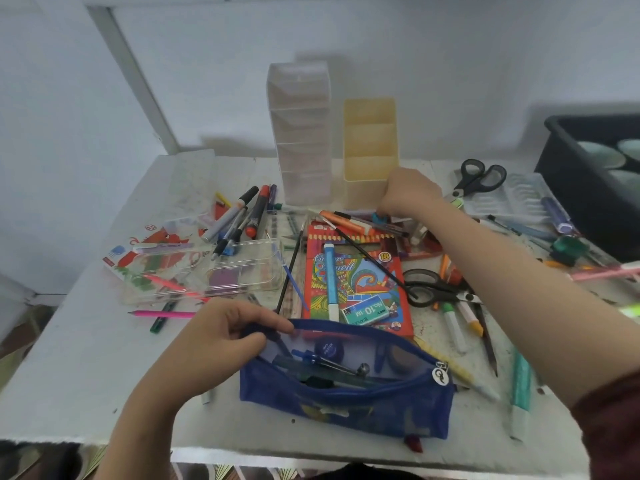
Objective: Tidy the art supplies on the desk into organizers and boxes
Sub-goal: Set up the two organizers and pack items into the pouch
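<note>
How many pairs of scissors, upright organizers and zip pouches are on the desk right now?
Scissors: 2, one pair at the back right, one mid-desk
Upright organizers: 2, the clear organizer and the yellow organizer
Zip pouches: 1, the blue mesh pouch
Total: 5

Soft dim light, faint shadows on the wall, wide-angle bending, blurred edges.
</note>
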`<act>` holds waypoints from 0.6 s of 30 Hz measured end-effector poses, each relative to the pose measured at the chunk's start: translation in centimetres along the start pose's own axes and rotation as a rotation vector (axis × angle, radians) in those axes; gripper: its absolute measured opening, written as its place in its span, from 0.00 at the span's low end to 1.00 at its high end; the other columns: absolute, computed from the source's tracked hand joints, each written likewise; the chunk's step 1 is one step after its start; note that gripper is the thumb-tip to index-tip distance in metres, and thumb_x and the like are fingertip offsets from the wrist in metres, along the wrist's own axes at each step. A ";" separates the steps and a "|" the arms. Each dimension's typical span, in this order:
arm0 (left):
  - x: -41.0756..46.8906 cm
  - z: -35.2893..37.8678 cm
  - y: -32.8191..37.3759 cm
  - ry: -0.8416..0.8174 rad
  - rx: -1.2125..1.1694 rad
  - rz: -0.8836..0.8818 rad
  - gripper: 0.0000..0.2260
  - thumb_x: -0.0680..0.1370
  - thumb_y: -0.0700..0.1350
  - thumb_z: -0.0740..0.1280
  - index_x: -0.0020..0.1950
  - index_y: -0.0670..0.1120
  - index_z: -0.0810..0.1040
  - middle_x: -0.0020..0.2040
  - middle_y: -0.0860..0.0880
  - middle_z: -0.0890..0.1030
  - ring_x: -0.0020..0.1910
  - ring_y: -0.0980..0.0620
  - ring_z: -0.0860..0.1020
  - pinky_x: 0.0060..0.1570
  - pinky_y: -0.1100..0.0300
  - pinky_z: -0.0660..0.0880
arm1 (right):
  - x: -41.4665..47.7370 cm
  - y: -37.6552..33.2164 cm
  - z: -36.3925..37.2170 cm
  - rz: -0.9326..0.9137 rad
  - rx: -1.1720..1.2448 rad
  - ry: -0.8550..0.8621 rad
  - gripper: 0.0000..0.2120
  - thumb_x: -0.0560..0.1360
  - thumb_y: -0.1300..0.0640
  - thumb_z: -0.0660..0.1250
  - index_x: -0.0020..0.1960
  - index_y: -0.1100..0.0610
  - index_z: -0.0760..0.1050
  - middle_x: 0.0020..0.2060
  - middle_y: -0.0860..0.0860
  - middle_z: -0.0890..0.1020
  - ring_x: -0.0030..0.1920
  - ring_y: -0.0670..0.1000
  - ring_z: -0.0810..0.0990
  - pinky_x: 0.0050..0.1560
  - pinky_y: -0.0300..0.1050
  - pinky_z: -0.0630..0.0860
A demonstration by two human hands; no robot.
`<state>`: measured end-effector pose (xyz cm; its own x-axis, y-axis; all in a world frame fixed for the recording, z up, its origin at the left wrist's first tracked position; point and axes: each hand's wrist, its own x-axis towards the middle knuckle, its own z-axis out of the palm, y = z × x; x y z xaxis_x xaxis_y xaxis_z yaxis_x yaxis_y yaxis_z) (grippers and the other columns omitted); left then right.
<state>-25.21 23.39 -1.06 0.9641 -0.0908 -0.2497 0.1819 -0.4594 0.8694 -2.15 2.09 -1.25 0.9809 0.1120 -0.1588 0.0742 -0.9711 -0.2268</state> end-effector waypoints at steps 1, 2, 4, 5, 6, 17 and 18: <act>-0.1 0.0 0.0 -0.010 -0.010 0.009 0.27 0.72 0.26 0.61 0.41 0.58 0.85 0.44 0.57 0.84 0.46 0.57 0.82 0.40 0.66 0.79 | -0.3 0.1 -0.2 -0.007 0.009 0.048 0.04 0.71 0.59 0.68 0.44 0.59 0.74 0.40 0.52 0.77 0.41 0.53 0.74 0.33 0.40 0.65; -0.2 -0.1 0.0 -0.022 -0.025 0.018 0.27 0.72 0.26 0.61 0.42 0.58 0.85 0.45 0.57 0.84 0.47 0.58 0.82 0.39 0.68 0.78 | -0.7 0.1 -0.5 -0.020 0.010 0.099 0.05 0.72 0.59 0.68 0.46 0.59 0.76 0.42 0.53 0.77 0.42 0.54 0.75 0.35 0.41 0.66; -0.4 -0.2 -0.1 -0.049 -0.044 0.031 0.27 0.71 0.26 0.61 0.44 0.59 0.85 0.46 0.57 0.84 0.48 0.58 0.82 0.39 0.69 0.77 | -1.8 -0.1 -1.3 -0.076 -0.019 0.208 0.07 0.72 0.59 0.67 0.48 0.60 0.79 0.43 0.55 0.79 0.43 0.55 0.76 0.37 0.43 0.67; -0.5 -0.3 -0.1 -0.059 -0.041 0.039 0.27 0.71 0.26 0.62 0.45 0.59 0.84 0.47 0.58 0.84 0.48 0.58 0.81 0.40 0.69 0.77 | -2.6 -0.3 -1.8 -0.114 -0.025 0.260 0.07 0.71 0.59 0.66 0.47 0.61 0.80 0.42 0.55 0.80 0.44 0.55 0.77 0.37 0.43 0.67; -0.6 -0.4 -0.2 -0.068 -0.032 0.049 0.28 0.70 0.26 0.62 0.46 0.60 0.84 0.48 0.58 0.83 0.49 0.58 0.81 0.41 0.68 0.77 | -3.3 -0.5 -2.4 -0.156 -0.008 0.293 0.07 0.70 0.59 0.66 0.45 0.61 0.81 0.41 0.56 0.81 0.44 0.55 0.78 0.36 0.44 0.69; -1.3 -0.8 -0.8 -0.131 0.031 0.113 0.30 0.69 0.27 0.67 0.52 0.64 0.80 0.52 0.59 0.83 0.54 0.58 0.79 0.48 0.71 0.75 | -17.3 -4.3 -2.2 -0.759 0.210 -0.201 0.06 0.71 0.55 0.67 0.37 0.53 0.81 0.21 0.40 0.73 0.25 0.38 0.72 0.24 0.30 0.65; -1.3 -0.8 -0.8 -0.125 0.034 0.121 0.29 0.69 0.29 0.67 0.52 0.64 0.80 0.51 0.59 0.83 0.54 0.58 0.80 0.49 0.70 0.75 | -18.0 -4.3 -1.4 -0.773 0.184 -0.208 0.06 0.72 0.54 0.66 0.39 0.52 0.81 0.23 0.41 0.74 0.27 0.39 0.73 0.27 0.31 0.67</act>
<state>-26.48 24.62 -1.11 0.9464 -0.2555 -0.1975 0.0578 -0.4676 0.8820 -19.89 3.95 3.89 0.6100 0.7899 -0.0639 0.6674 -0.5555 -0.4960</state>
